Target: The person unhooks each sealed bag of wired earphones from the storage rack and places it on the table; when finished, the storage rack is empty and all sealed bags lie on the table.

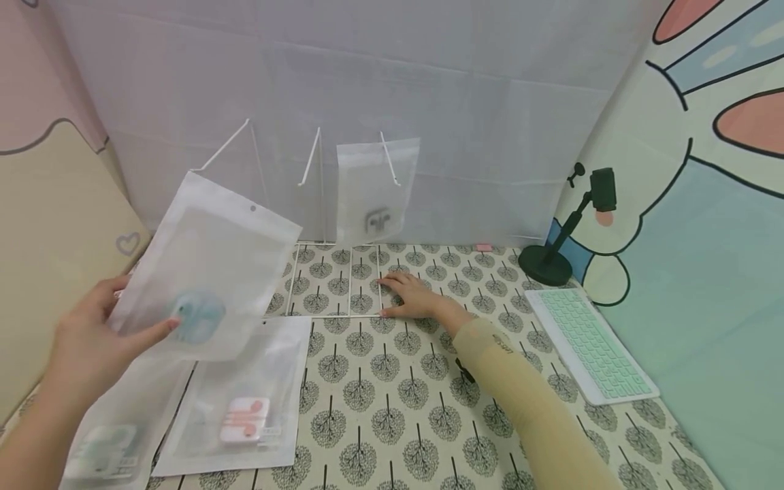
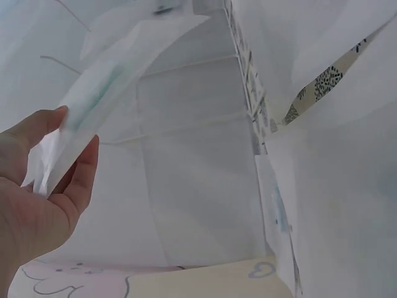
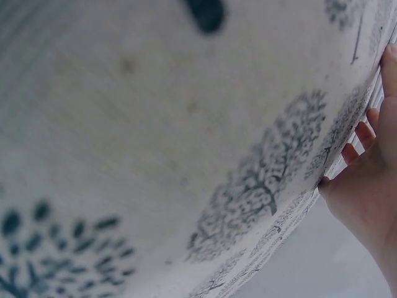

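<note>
My left hand (image 1: 92,340) pinches a frosted white zip pouch (image 1: 214,238) by its lower left side, thumb in front and fingers behind. Through the pouch a round pale-blue earphone case (image 1: 199,316) shows. The pouch leans, its punched hole near the top edge, and its upper corner overlaps the tip of the left hook (image 1: 223,146) of a white wire rack (image 1: 333,316). Another pouch (image 1: 373,170) with dark earphones hangs at the right hook; the middle hook (image 1: 311,156) is bare. My right hand (image 1: 413,296) rests at the right side of the rack's base, fingers spread.
Two more frosted pouches lie at the front left, one with pink earphones (image 1: 245,418), one with a pale green case (image 1: 104,452). To the right are a black phone stand (image 1: 547,265) and a mint-green keyboard (image 1: 591,344). The cloth (image 1: 392,408) has a tree print.
</note>
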A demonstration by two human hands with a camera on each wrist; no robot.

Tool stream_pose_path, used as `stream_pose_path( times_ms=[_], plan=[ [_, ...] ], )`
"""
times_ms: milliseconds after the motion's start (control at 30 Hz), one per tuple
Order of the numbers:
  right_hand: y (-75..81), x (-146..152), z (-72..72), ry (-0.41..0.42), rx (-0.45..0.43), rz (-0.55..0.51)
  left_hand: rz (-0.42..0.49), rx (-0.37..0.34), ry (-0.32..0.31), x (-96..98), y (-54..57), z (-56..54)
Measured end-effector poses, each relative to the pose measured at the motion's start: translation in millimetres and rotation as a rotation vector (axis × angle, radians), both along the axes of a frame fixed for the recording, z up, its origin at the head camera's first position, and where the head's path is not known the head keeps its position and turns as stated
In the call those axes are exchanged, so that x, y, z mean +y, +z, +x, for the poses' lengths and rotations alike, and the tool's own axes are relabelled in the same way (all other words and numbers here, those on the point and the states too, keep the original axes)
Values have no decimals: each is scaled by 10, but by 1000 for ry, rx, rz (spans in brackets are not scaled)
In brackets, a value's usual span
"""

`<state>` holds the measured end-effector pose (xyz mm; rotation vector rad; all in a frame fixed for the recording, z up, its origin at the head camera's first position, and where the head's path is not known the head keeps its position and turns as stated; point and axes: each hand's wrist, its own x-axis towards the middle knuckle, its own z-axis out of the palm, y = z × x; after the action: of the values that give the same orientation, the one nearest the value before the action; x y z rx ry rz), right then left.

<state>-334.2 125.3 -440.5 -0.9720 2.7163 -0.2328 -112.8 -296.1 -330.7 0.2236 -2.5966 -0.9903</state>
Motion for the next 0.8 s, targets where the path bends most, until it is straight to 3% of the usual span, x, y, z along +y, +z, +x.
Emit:
stream_pose_path(
  times_ms=[133, 267, 567, 800],
  plan=[
    [1, 1, 6, -3, -3, 4, 72, -71, -59, -12, -67, 30],
    [5, 0, 12, 1, -2, 1, 110, -78, -103, 3, -145, 69],
    [-2, -11, 5, 8, 6, -4, 74, -79, -245, 90, -371, 209],
    [9, -1, 0, -2, -9, -12, 96, -199, -211, 131, -411, 280]
  ],
)
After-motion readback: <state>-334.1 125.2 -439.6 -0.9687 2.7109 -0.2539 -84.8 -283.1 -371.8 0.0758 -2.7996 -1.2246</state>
